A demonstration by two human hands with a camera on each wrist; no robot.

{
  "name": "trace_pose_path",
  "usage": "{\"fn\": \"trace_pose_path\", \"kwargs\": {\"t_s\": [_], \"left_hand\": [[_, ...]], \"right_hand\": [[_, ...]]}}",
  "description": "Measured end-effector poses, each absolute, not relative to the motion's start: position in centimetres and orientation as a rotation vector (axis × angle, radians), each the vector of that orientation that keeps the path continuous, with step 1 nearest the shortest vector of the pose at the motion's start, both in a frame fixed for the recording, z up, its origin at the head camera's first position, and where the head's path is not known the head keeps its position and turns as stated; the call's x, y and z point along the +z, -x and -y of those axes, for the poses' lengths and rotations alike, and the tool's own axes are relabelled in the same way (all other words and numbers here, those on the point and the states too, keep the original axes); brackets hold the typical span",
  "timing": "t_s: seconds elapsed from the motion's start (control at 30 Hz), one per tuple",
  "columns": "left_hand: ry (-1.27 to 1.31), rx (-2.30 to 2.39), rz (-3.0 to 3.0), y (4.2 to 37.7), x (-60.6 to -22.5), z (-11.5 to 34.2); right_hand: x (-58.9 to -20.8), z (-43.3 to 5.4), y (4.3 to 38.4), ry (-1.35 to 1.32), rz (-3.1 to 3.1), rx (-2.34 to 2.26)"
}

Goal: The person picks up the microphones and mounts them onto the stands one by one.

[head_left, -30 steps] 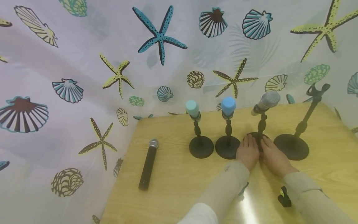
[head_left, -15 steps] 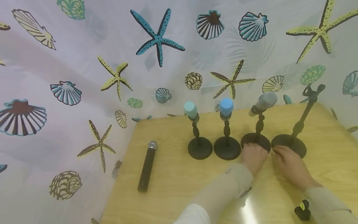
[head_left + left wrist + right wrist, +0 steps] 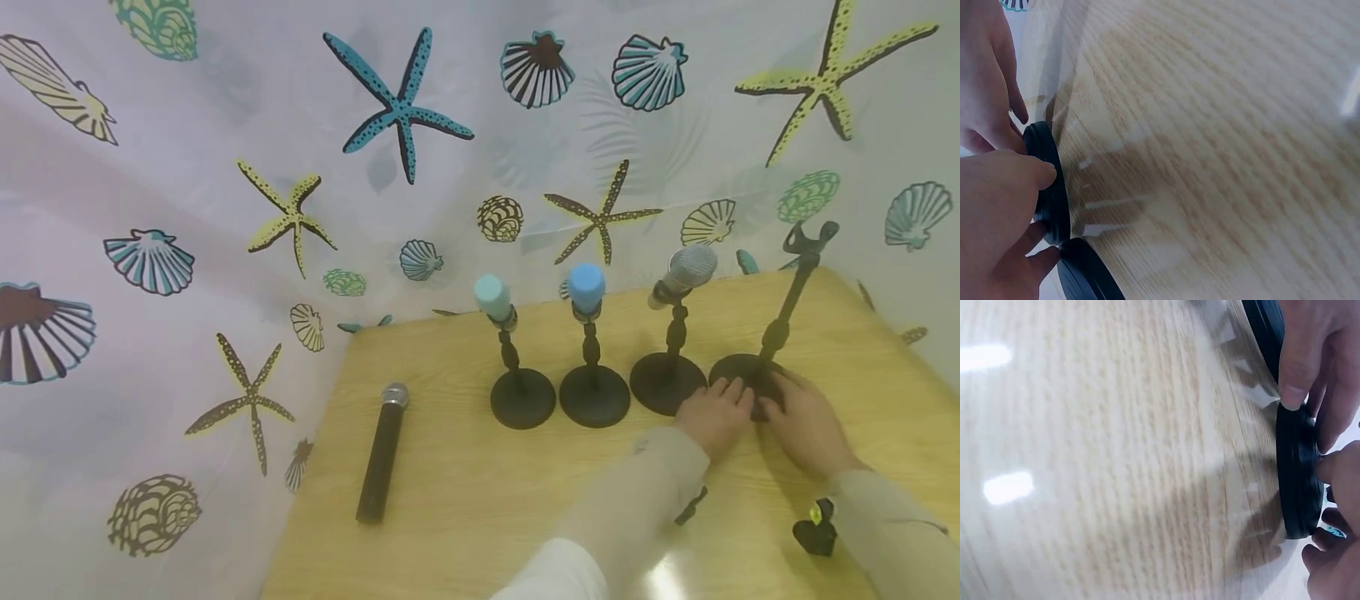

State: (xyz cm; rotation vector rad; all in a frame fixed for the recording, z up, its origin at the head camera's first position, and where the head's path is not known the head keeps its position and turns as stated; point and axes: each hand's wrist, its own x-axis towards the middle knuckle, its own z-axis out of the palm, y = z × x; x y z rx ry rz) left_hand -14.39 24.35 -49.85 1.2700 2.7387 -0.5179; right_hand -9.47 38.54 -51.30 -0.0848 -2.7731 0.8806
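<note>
Head: best slide the rightmost black, slim-poled microphone stand point(image 3: 776, 335) across the wood-grained table point(image 3: 465, 500) by its flat round base point(image 3: 729, 367), touched by left hand point(image 3: 714, 421) and right hand point(image 3: 812, 427) with fingers point(image 3: 732, 388) relaxed, gripping nothing. Left wrist: avoid bumping the adjacent black disc point(image 3: 1088, 273). Right wrist: press low, evenly.

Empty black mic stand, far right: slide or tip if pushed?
The black, round-based, slim-post microphone stand probably slides if pushed low: its wide disc base lies flat on the glossy wood-grain table. Its empty top clip suggests little top weight. A high shove could tip it, given the tall post.
</note>
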Motion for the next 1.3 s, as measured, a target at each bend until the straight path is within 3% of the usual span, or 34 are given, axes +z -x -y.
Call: {"fn": "trace_pose_path", "kwargs": {"t_s": [0.3, 0.63, 0.9, 1.3], "left_hand": [[-1.336, -0.549, -2.739, 13.6, -48.8, -23.2], [-1.581, -0.483, -2.909, 13.3, -50.1, -22.2], [-1.536, -0.458, -2.832, 12.9, -49.8, -21.7], [-1.703, -0.402, -2.807, 12.5, -50.2, -20.2]], "right_hand": [[-52.5, -38.6, 9.8, 0.047, 2.759, 0.742], [-53.2, -37.5, 8.2, 0.034, 2.72, 0.724], [-53.3, -36.8, 7.2, 0.014, 2.735, 0.719], [-53.2, -34.7, 5.0, -0.092, 2.617, 0.643]]}}
